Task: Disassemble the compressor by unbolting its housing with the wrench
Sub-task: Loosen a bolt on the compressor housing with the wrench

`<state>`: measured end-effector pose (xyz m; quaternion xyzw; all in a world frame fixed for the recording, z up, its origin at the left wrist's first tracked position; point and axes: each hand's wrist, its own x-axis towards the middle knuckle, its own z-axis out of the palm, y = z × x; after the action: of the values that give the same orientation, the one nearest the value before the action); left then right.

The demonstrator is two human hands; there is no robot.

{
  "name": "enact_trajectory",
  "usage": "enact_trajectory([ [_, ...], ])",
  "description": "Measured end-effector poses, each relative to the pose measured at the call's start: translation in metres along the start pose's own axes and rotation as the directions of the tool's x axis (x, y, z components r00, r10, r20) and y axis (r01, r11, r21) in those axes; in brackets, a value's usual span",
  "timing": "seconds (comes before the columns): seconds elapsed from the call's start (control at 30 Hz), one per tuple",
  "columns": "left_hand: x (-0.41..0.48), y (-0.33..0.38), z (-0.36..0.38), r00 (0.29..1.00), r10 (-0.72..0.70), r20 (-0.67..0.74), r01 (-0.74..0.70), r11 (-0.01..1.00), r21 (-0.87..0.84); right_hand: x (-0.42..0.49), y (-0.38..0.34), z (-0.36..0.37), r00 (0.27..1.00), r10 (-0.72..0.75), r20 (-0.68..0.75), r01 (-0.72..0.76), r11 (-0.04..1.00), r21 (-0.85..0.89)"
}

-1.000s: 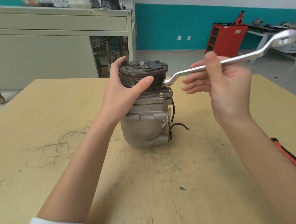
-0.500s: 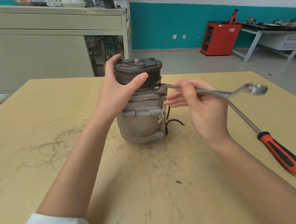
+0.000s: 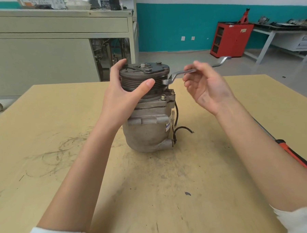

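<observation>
Tan scuffed table [image 3: 42, 118] under compressor [image 3: 146, 134], teal wall [image 3: 179, 22].

compressor [image 3: 146, 132] on table [image 3: 42, 122] | wrench [image 3: 179, 73] at its right | screwdriver [image 3: 297, 157] far right

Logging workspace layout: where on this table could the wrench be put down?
Bare yellow wooden tabletop left of the grey metal compressor, and the near strip between both forearms. Crowded: the right edge, where a red-handled screwdriver lies, and by the black wires.
</observation>
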<state>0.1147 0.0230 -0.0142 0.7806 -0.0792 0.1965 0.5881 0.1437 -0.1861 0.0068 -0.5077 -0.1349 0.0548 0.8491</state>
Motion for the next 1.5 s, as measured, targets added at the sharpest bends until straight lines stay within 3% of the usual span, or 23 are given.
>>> enact_trajectory([
  [0.07, 0.000, 0.000, 0.000, 1.000, -0.003, -0.002, 0.003, 1.000, -0.004, -0.016, -0.008, 0.006, 0.979, -0.199, -0.047, 0.187, 0.964, -0.190],
  [0.13, 0.001, -0.002, 0.001, 1.000, 0.004, -0.007, -0.004, 1.000, -0.003, -0.032, -0.008, 0.015, 0.920, -0.391, -0.028, 0.343, 0.836, -0.429],
  [0.23, 0.001, -0.003, 0.001, 1.000, 0.015, -0.018, -0.015, 1.000, 0.009, -0.052, 0.002, 0.031, 0.830, -0.555, 0.055, 0.475, 0.652, -0.591],
  [0.37, 0.003, -0.004, 0.001, 1.000, 0.023, -0.018, -0.022, 1.000, 0.009, -0.066, 0.017, 0.039, 0.732, -0.639, 0.237, 0.573, 0.390, -0.720],
  [0.47, 0.002, -0.004, 0.002, 1.000, 0.021, -0.021, -0.021, 1.000, 0.001, -0.075, 0.025, 0.033, 0.680, -0.659, 0.321, 0.606, 0.259, -0.752],
  [0.7, 0.002, -0.003, 0.002, 1.000, 0.011, -0.017, -0.011, 1.000, -0.005, -0.076, 0.027, 0.036, 0.707, -0.665, 0.241, 0.589, 0.366, -0.720],
  [0.8, 0.002, -0.002, 0.002, 1.000, 0.006, -0.016, -0.006, 1.000, -0.010, -0.075, 0.026, 0.037, 0.698, -0.668, 0.260, 0.590, 0.330, -0.737],
  [0.9, 0.002, -0.002, 0.002, 1.000, 0.002, -0.019, -0.002, 1.000, -0.007, -0.076, 0.027, 0.035, 0.675, -0.658, 0.334, 0.596, 0.218, -0.773],
  [0.93, 0.002, -0.001, 0.002, 1.000, 0.001, -0.021, -0.001, 1.000, -0.005, -0.076, 0.028, 0.034, 0.682, -0.651, 0.333, 0.595, 0.230, -0.770],
  [0.97, 0.002, -0.001, 0.002, 1.000, 0.001, -0.022, -0.001, 1.000, -0.004, -0.074, 0.028, 0.033, 0.711, -0.635, 0.301, 0.589, 0.305, -0.748],
  [1.03, 0.002, -0.002, 0.002, 1.000, 0.000, -0.024, 0.000, 1.000, -0.004, -0.067, 0.025, 0.028, 0.804, -0.566, 0.182, 0.537, 0.563, -0.628],
  [1.1, 0.001, -0.001, 0.002, 1.000, -0.001, -0.022, 0.001, 1.000, -0.003, -0.052, 0.018, 0.016, 0.893, -0.445, 0.063, 0.420, 0.778, -0.467],
  [1.17, 0.001, -0.001, 0.002, 1.000, -0.005, -0.021, 0.005, 1.000, -0.003, -0.028, 0.012, 0.004, 0.973, -0.229, 0.002, 0.218, 0.921, -0.323],
  [1.23, 0.001, 0.000, 0.002, 1.000, -0.007, -0.018, 0.007, 1.000, -0.002, -0.003, 0.009, -0.003, 1.000, -0.001, 0.023, 0.006, 0.969, -0.245],
  [1.3, 0.000, 0.000, 0.001, 1.000, -0.006, -0.015, 0.006, 1.000, 0.005, 0.015, 0.011, -0.006, 0.986, 0.139, 0.088, -0.119, 0.972, -0.201],
  [1.4, 0.000, 0.000, 0.000, 1.000, -0.005, -0.011, 0.005, 1.000, 0.007, 0.026, 0.012, -0.008, 0.969, 0.184, 0.164, -0.162, 0.977, -0.137],
  [1.5, 0.000, 0.000, 0.000, 1.000, -0.008, -0.006, 0.008, 1.000, 0.001, 0.019, -0.003, -0.006, 0.988, 0.109, 0.108, -0.103, 0.993, -0.063],
])
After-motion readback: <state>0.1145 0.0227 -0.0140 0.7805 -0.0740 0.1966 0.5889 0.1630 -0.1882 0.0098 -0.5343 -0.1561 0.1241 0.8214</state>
